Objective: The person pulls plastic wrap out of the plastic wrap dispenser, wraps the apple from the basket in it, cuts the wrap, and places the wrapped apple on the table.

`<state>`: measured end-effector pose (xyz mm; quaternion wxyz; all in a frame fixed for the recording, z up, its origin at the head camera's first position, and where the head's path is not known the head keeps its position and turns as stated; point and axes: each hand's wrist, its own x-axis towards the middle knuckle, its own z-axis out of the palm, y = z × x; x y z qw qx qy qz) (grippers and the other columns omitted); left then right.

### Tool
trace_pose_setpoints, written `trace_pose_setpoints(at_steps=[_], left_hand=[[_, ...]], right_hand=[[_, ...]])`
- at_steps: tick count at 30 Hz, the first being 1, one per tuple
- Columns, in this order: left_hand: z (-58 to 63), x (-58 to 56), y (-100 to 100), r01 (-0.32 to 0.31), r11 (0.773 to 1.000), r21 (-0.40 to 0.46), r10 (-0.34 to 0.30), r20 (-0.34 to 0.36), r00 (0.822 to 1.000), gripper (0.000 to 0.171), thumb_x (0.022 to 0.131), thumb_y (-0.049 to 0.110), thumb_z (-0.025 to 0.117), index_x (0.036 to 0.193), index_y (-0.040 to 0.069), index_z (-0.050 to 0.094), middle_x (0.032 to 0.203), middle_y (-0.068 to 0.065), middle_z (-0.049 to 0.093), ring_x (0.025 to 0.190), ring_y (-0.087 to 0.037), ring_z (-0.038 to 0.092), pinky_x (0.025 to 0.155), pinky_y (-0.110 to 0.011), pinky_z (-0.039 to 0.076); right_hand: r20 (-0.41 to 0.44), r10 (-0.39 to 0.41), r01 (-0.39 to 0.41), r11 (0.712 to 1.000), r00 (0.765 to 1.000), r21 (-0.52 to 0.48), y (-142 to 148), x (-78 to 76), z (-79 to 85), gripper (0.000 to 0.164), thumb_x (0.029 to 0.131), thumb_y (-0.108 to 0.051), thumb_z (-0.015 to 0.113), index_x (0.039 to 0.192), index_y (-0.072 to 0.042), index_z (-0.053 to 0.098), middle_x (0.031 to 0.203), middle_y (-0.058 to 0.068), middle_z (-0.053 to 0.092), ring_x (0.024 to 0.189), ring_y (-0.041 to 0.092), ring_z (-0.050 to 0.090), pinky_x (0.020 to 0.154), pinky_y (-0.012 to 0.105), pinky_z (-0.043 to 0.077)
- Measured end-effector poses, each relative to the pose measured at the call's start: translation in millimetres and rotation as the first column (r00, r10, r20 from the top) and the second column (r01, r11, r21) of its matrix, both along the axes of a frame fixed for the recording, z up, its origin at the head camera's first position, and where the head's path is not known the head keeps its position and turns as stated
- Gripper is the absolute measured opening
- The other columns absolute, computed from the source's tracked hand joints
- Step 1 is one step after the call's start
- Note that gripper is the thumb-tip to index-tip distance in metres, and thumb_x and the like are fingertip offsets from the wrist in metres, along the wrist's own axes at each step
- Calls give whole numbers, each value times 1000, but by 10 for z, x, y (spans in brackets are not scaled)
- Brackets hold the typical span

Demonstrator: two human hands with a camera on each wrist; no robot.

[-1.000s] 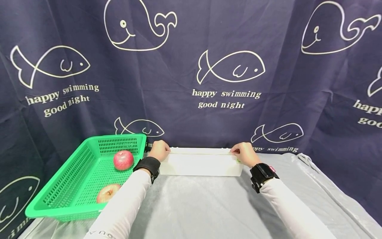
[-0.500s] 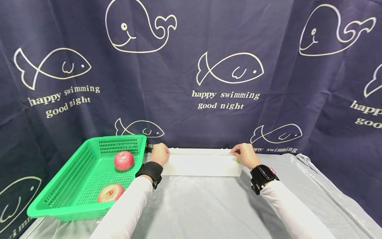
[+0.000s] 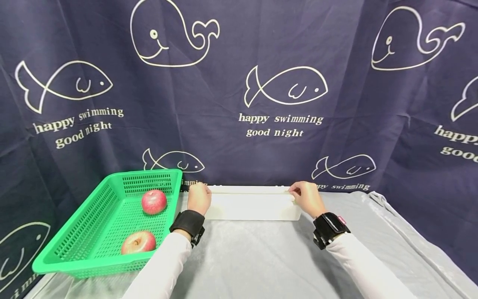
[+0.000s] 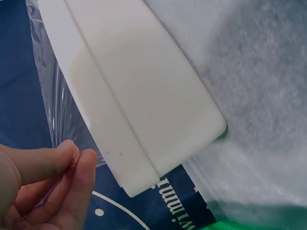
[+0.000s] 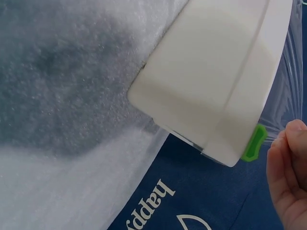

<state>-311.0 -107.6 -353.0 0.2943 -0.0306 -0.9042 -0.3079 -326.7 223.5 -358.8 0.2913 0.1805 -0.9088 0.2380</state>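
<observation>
Thin clear plastic film (image 4: 61, 110), pinched by our left hand (image 3: 199, 201) and right hand (image 3: 308, 197), apparently for dispensing, likely needs even pulling next.

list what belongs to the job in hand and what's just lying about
In the job:
- left hand, pinching the film
- right hand, pinching it too
- film, clear, stretched between the hands
- box, white, alongside the film

Apparently just lying about:
- basket, green
- far apple, in the basket
- near apple, likewise
</observation>
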Motion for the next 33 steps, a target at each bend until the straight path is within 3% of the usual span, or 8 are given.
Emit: trace_pose_setpoints(at_steps=[2,3,6,9,24,33], left_hand=[[-13,21,5,5,1000,21,-5,-6,1000,39,66,-14,49,39,13,37,46,5,35,47,-13,32,45,-21,24],[-19,36,8,6,999,32,-6,-3,1000,38,67,-14,51,40,12,40,46,3,38,47,-14,36,45,-22,27],[-60,71,8,-15,996,84,12,36,999,29,70,-11,54,47,5,58,51,-3,56,52,-19,53,49,-25,39],[-79,107,2,-32,992,125,25,61,998,17,74,-8,58,68,-2,73,72,-15,71,68,-30,67,62,-35,52],[-96,254,0,-43,991,128,40,26,999,10,79,-4,65,75,-2,74,81,-17,73,80,-35,69,74,-44,55],[-137,342,-23,-35,994,102,41,-56,998,9,76,-6,66,73,-2,73,78,-15,73,77,-33,69,72,-43,54]], right_hand=[[-19,-3,3,1000,1000,2,4,12,-14,6,77,3,70,77,-2,72,70,8,69,61,13,57,57,25,45],[-31,-7,7,1000,999,0,4,20,-23,6,77,3,70,76,-3,72,70,8,69,61,13,57,58,25,45],[-67,-13,13,1000,998,-8,7,31,-61,6,77,3,70,75,-3,71,69,8,69,61,14,57,58,27,45],[-94,-24,23,1000,995,-15,12,40,-87,7,75,4,71,74,-3,70,69,8,69,60,15,58,59,29,45],[-125,-42,35,998,991,-61,20,186,-105,9,75,6,69,76,-3,70,71,10,70,62,18,64,60,29,52],[-146,-40,28,996,988,-85,15,280,-127,12,74,7,70,77,-5,71,72,8,70,60,18,64,59,28,52]])
